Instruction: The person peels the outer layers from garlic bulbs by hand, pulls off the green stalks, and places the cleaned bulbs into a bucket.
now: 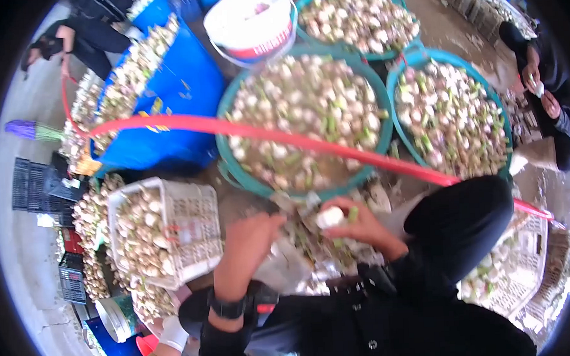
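My right hand (362,228) is closed on a white peeled garlic bulb (330,218), with a bit of green stem by the fingers. To its left, my left hand (254,238) has its fingers curled together. What it grips, if anything, is too blurred to make out. A dark watch is on that wrist. Just beyond both hands stands a large teal tub (383,91) full of garlic bulbs. Below and between the hands lie peelings and stems (300,238). A tilted white basket (195,229) of garlic stands left of my left hand.
A red hose (277,135) crosses the view above my hands. Further garlic tubs (392,84), a white bucket (250,27) and a blue sack (185,87) stand beyond. A white crate (533,256) is at right. Other people are at the right edge (548,84), upper left and lower left.
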